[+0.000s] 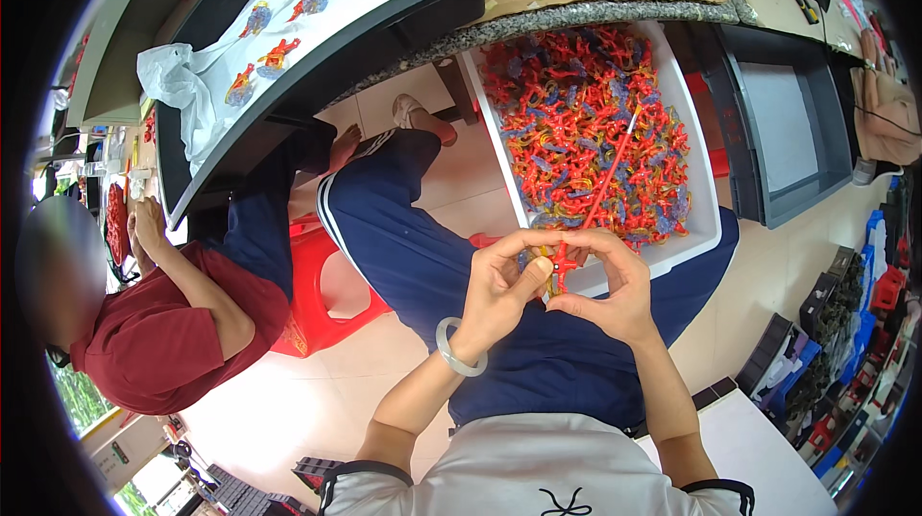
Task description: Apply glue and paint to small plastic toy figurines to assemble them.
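Head view: seated person works a small red plastic piece over the lap, both hands pinched on it.

Largest first: white bin [693, 161] rests on the knees, heaped with red, blue and amber plastic parts [586, 122]. Black tray [317, 55] lined with a white sheet sits on the bench to the left, a few finished figures on it. Co-worker in a dark red shirt [163, 334] sits beside a red stool [317, 305]. Left hand [499, 290], pale bangle [459, 348] on the wrist, and right hand [615, 290] meet, fingertips closed on the red piece [560, 269] with its thin red stalk [607, 180] rising over the bin. Judged: mid-separation or trimming; next calls for a firm twist. Bin edge crowds the hands.
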A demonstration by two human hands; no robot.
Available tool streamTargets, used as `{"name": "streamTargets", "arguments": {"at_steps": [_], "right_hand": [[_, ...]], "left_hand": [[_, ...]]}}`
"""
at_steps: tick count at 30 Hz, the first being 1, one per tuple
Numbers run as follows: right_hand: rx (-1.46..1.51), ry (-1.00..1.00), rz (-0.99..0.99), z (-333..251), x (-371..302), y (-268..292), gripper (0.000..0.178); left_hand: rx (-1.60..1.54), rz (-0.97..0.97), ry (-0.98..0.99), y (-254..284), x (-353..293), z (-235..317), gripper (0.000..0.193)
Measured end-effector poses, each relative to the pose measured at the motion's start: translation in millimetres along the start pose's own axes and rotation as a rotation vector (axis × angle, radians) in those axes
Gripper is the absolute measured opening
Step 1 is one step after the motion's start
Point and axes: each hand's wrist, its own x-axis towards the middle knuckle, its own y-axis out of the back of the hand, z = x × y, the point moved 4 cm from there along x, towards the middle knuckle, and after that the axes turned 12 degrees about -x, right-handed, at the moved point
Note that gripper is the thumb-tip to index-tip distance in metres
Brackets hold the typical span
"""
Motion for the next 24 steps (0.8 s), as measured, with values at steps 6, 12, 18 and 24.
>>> {"name": "streamTargets", "arguments": {"at_steps": [6,12,18,24], "right_hand": [[0.012,0.007,0.009,-1,-1,-2,0.068],[-0.003,0.038,0.056,-3,0,0,0.061],[0.000,0.051,0.043,-5,7,-5,0.059],[0.006,0.030,0.088,-4,0,-2,0.062]], "left_hand": [[-0.014,-0.005,-0.005,1,-1,0,0.022],[0.036,-0.001,-0.039,-3,-2,4,0.023],[0.062,-0.003,-0.056,2,-2,8,0.025],[0.061,-0.043,-0.111,-4,0,5,0.024]]}}
